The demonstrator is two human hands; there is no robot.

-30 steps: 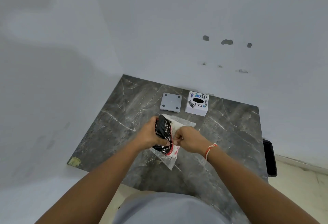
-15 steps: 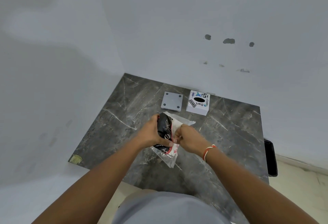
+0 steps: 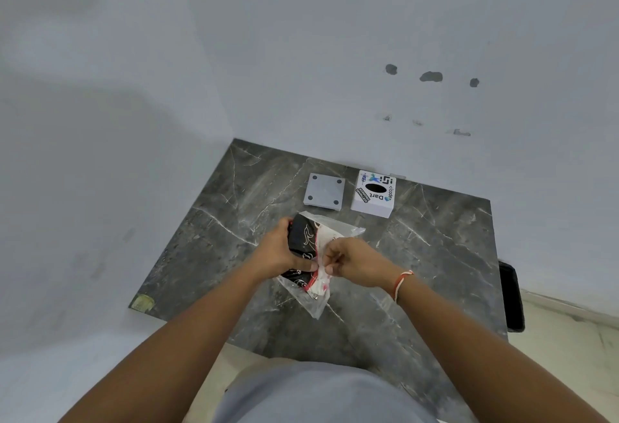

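Note:
A clear plastic bag (image 3: 316, 303) with a folded black, white and red printed cloth (image 3: 303, 238) inside is held just above the dark marble table (image 3: 435, 255). My left hand (image 3: 278, 251) grips the black side of the packet from the left. My right hand (image 3: 355, 262) pinches the plastic and the white-red edge at the packet's middle. A red and white thread band circles my right wrist.
At the table's back stand a grey square plate (image 3: 324, 191) with four dark dots and a white box (image 3: 374, 193) covered in stickers. A black object (image 3: 510, 295) hangs off the table's right edge. White walls enclose the corner behind and to the left.
The hands and packet stay in nearly the same place. My right hand's fingers have shifted a little along the packet's white-red edge.

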